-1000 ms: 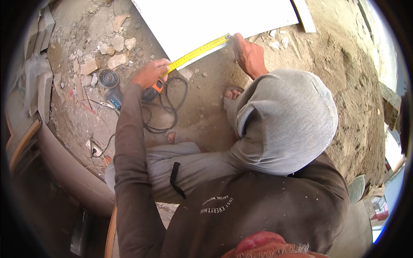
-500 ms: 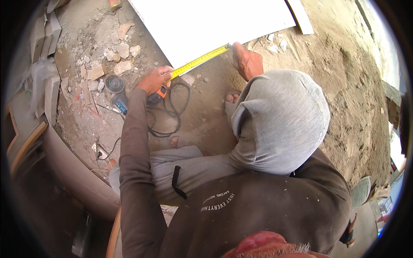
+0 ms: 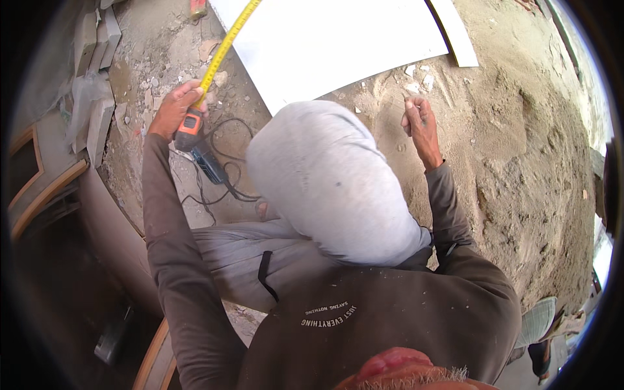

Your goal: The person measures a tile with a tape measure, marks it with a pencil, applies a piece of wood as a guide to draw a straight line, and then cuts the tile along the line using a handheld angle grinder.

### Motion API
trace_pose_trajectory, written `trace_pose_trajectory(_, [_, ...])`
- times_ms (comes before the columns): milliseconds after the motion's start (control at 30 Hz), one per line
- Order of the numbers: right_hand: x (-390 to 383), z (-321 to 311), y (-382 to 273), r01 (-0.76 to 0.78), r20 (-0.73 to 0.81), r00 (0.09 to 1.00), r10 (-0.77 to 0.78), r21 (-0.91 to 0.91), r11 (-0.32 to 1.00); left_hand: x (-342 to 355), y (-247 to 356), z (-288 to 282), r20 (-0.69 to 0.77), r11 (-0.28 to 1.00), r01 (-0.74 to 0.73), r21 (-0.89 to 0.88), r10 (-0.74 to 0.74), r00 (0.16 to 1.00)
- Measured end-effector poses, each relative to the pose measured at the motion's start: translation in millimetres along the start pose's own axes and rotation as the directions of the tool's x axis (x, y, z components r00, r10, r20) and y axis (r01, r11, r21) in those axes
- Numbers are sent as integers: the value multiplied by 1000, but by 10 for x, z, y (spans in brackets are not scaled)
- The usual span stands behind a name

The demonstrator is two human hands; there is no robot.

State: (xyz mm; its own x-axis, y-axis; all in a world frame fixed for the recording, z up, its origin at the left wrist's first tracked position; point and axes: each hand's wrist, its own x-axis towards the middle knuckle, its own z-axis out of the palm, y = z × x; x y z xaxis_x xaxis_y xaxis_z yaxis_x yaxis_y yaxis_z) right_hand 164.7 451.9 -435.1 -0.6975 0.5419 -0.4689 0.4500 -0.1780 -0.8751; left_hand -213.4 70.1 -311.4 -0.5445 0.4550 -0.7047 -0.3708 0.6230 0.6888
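Observation:
In my left hand (image 3: 177, 112) is a tape measure with an orange and black case (image 3: 189, 125). Its yellow blade (image 3: 226, 47) runs out past my fingers to the top edge of the view, crossing the left edge of a large white panel (image 3: 338, 55). My right hand (image 3: 421, 127) is raised apart from the panel's near edge, its fingers curled and pinched; whatever they hold, if anything, is too small to name. Just beyond the tape case lies a blue angle grinder (image 3: 209, 164), partly covered by the case, with a black cord (image 3: 237, 188).
A white strip (image 3: 457, 36) lies along the panel's right side. Grey slabs (image 3: 101, 123) stack at the left beside curved wood-edged pieces (image 3: 49, 201). Broken rubble bits (image 3: 416, 81) dot the dirt ground (image 3: 520, 149). A red can-like object (image 3: 198, 8) stands at the top.
My left hand has moved left with the tape measure, and the blade has swung from the panel's near edge to point upward. My right hand has left the blade's end and moved right.

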Motion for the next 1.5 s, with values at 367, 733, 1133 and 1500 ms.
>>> trace_pose_trajectory(367, [194,97,-486,310,44,951,-307,-132,942,0,1348,-566,-147,957,-105,269,149,978])
trace_pose_trajectory(733, [837,-88,-1782,567,162,815,-557,-419,709,1642,1006,-1083,-76,917,-122,380,162,984])
trace_pose_trajectory(1133, [1415,7,-2226,344,300,935,-189,-642,685,3054,956,-1612,65,899,-170,404,157,985])
trace_pose_trajectory(1500, [2620,1590,-2242,503,274,863,-425,-547,669,3373,888,-1778,80,914,-63,402,33,996])
